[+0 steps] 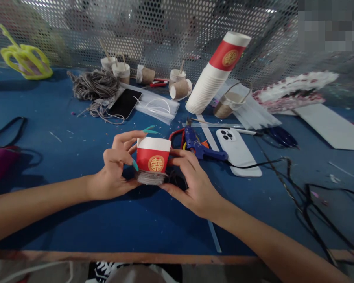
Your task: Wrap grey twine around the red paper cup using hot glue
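Between my two hands is a red and white paper cup (147, 151) with a gold emblem on its front. Grey yarn (151, 177) is wound in several turns around its lower end. My left hand (116, 169) grips the cup from the left, thumb low at the yarn and long turquoise nails at the upper rim. From the right, my right hand (194, 181) holds the cup, with the thumb near the yarn and the fingers along its far side. A dark loose loop of yarn shows beside the right palm.
A blue glue gun (194, 143) with its black cord lies right of the cup, beside a white phone (238, 152). Behind stand a tilted stack of paper cups (208, 84), a grey yarn bundle (94, 84), a black phone (125, 103) and several small yarn-wrapped cups. A perforated metal panel (165, 35) closes the back.
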The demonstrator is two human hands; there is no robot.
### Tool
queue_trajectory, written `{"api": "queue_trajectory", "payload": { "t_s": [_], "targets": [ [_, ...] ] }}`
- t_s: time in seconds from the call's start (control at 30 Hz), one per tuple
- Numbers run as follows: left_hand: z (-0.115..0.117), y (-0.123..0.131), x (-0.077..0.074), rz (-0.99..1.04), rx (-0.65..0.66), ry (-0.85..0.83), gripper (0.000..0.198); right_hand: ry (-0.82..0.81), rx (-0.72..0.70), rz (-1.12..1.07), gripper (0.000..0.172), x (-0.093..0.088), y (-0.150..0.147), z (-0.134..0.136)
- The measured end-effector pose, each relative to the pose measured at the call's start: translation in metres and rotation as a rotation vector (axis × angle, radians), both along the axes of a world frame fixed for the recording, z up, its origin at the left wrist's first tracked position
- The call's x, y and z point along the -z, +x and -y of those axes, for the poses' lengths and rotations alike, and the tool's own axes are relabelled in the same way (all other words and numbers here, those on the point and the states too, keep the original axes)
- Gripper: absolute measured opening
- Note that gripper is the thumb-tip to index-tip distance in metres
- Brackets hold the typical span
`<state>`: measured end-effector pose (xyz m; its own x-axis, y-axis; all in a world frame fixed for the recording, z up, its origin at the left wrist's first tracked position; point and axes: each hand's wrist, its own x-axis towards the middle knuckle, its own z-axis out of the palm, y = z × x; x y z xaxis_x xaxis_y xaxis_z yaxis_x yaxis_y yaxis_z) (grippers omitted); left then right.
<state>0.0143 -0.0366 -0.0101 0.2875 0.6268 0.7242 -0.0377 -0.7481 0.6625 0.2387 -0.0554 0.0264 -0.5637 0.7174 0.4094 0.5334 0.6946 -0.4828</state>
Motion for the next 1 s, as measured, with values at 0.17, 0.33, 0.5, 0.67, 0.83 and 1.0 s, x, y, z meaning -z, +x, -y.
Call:
{"api": "queue_trajectory", "payload": {
  "t_s": [0.17, 0.33, 0.5, 0.67, 0.83, 1.0],
  "targets": [
    [-0.0012, -0.0043, 0.0041, -0.095, -0.042, 0.053, 0.05, 0.037, -0.029, 0.035, 0.023, -0.0004, -0.0015, 0.0004],
    [-0.001, -0.0079, 0.0009, -0.145, -0.047, 0.087, 0.043, 0.048, -0.04, 0.043, 0.023, 0.0016, -0.002, -0.0001],
    [-0.0047, -0.0077, -0.0008, -0.16, -0.084, 0.179, 0.05, 0.056, -0.042, 0.035, 0.023, 0.0011, -0.0019, -0.0011],
    [-0.0059, -0.0071, -0.0025, -0.187, -0.097, 0.208, 0.048, 0.054, -0.047, 0.031, 0.023, 0.0014, -0.0017, -0.0001],
    [-0.006, -0.0085, -0.0032, -0.193, -0.051, 0.213, 0.042, 0.062, -0.049, 0.033, 0.022, 0.0007, -0.0021, 0.001],
    [-0.007, -0.0098, -0.0023, -0.162, -0.02, 0.204, 0.047, 0.061, -0.045, 0.02, 0.021, -0.0009, -0.0028, 0.001]
  ]
}}
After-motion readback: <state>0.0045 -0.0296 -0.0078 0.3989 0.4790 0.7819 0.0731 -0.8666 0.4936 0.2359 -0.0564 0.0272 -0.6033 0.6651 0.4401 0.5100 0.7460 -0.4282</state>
